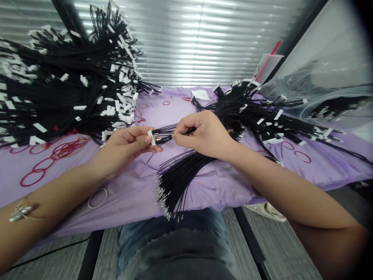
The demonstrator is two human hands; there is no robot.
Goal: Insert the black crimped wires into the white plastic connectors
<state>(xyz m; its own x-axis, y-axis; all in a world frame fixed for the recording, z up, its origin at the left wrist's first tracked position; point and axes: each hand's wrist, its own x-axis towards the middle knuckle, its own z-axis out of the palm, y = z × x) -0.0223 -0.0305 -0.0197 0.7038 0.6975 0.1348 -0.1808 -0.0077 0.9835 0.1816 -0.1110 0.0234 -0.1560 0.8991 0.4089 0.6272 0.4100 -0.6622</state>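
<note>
Between thumb and fingers, my left hand (131, 144) grips a white connector (152, 137) with several thin black wires (164, 130) running from it to the right. My right hand (201, 130) is closed in a pinch close to the connector, on one of the black wires; the wire's tip is hidden by the fingers. Below my right hand a thick bundle of loose black wires (183, 175) lies on the purple cloth, its metal-tipped ends fanned toward the table's front edge.
A tall heap of black cables with white connectors (67, 89) stands at left. More connector cables (262, 116) lie at right, beside a clear plastic bag (329, 85) and a cup with a red straw (269, 66). Red rubber bands (62, 151) are scattered on the purple cloth (122, 198).
</note>
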